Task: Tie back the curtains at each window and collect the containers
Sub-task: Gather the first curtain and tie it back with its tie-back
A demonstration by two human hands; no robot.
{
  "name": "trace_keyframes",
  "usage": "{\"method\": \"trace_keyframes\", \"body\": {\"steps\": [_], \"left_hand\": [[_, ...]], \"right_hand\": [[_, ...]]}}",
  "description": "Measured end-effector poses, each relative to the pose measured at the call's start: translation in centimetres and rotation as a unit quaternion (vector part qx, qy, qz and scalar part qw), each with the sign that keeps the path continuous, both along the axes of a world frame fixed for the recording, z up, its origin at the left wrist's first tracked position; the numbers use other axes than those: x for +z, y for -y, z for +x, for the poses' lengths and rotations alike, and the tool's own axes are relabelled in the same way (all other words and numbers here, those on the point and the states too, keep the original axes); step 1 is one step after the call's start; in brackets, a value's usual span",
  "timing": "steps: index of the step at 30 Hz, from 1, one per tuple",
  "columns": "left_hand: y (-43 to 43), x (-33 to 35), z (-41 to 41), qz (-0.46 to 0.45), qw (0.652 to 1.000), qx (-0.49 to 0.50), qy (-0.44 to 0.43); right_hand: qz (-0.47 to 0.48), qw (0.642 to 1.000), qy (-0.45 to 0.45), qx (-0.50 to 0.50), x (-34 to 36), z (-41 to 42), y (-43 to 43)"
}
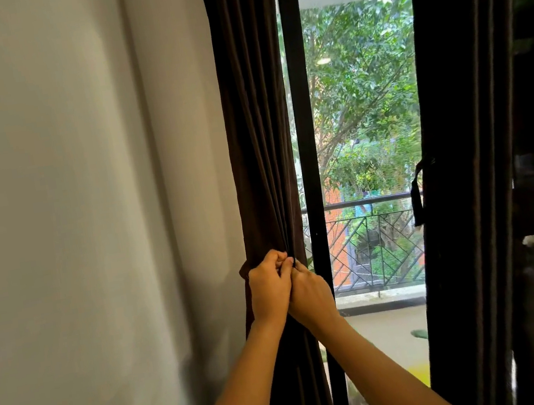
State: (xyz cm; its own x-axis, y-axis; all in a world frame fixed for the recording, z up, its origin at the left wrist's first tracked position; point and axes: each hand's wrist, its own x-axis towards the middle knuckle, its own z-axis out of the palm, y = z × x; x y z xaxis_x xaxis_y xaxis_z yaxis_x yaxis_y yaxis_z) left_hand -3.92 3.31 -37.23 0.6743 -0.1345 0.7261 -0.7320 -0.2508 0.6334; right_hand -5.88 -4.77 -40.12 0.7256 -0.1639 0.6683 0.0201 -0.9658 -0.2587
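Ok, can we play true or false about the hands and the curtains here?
1. The left hand and the right hand both grip the left curtain. True.
2. The curtains are white. False: they are dark brown.
3. A tie hangs at the edge of the right curtain. True.
4. Only bare walls show outside. False: green trees and a balcony railing show.
5. One hand carries a container. False: both hands are at the left curtain.
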Motion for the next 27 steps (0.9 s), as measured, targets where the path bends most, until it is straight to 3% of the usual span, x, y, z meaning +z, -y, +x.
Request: {"method": "trace_keyframes", "body": {"steps": [4,11,16,20,24,27], "left_hand": [[-0.3,0.1,0.6,0.010,1.000,-0.002,-0.008],[-0.5,0.1,1.6,0.031,0.999,-0.017,-0.011],[-0.5,-0.3,1.2,0.000,1.000,0.015,-0.011],[-0.7,-0.6,0.4,-0.020,0.998,0.052,-0.003],[-0.4,-0.9,-0.2,-0.039,0.997,0.060,-0.003],[-0.3,-1.2,-0.2,-0.040,0.996,0.075,-0.005]], "right_hand": [[0.025,0.999,0.010,0.017,0.1,0.1,-0.5],[-0.012,1.000,-0.024,0.008,-0.3,0.4,-1.0],[-0.029,0.997,0.050,0.058,-1.1,0.3,-1.0],[0.104,0.986,0.107,0.075,-3.0,-0.5,0.4],[0.361,0.900,0.240,0.034,-1.6,0.1,1.4],[0.442,0.882,0.154,0.057,1.2,2.1,2.9]]}}
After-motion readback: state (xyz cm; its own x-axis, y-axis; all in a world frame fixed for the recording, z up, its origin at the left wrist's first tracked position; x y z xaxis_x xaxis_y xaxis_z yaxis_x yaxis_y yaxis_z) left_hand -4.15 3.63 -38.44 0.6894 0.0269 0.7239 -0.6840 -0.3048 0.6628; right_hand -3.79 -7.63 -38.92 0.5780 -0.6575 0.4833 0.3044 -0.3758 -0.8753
